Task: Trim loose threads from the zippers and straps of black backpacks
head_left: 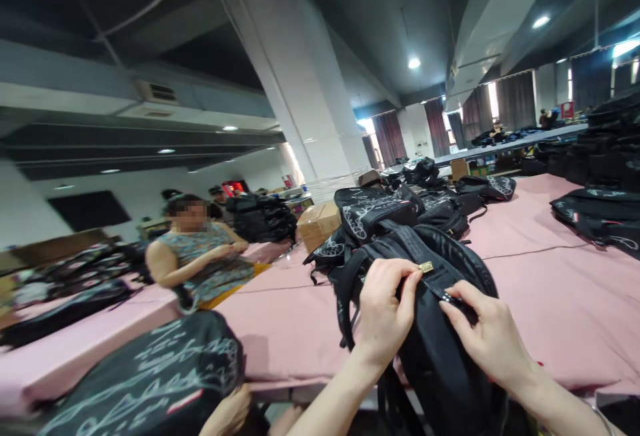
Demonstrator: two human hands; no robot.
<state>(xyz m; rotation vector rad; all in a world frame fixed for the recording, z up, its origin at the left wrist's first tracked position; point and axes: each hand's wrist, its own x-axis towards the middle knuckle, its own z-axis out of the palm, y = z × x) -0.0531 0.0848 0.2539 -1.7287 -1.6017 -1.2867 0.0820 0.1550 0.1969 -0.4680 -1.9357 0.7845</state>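
Backpack, black [425, 349], stands tilted on the near edge of the pink-covered table [545, 289] in the head view, directly before the wearer, its lower part reaching down past the table's edge. The left hand [387, 306] pinches a small gold-coloured piece [426, 267] between thumb and forefinger, over the upper part of the backpack. The right hand [487, 329], just beside it, has thumb and forefinger closed on a dark tab with pale dots [447, 298]; what exactly the tab is, I cannot tell. Behind the backpack, near it, lies a heap of black bags [375, 213] with white scribbled lines, and a cardboard box [320, 224] sits to the left of that heap. Another black bag [600, 216] lies well apart on the right side of the table. At lower left, a co-worker's hand [231, 413] touches a black bag with white lines and a red-and-white strip [165, 369]. Farther off on the left, a person in a patterned sleeveless top [205, 263] has both forearms bent in front of the body.
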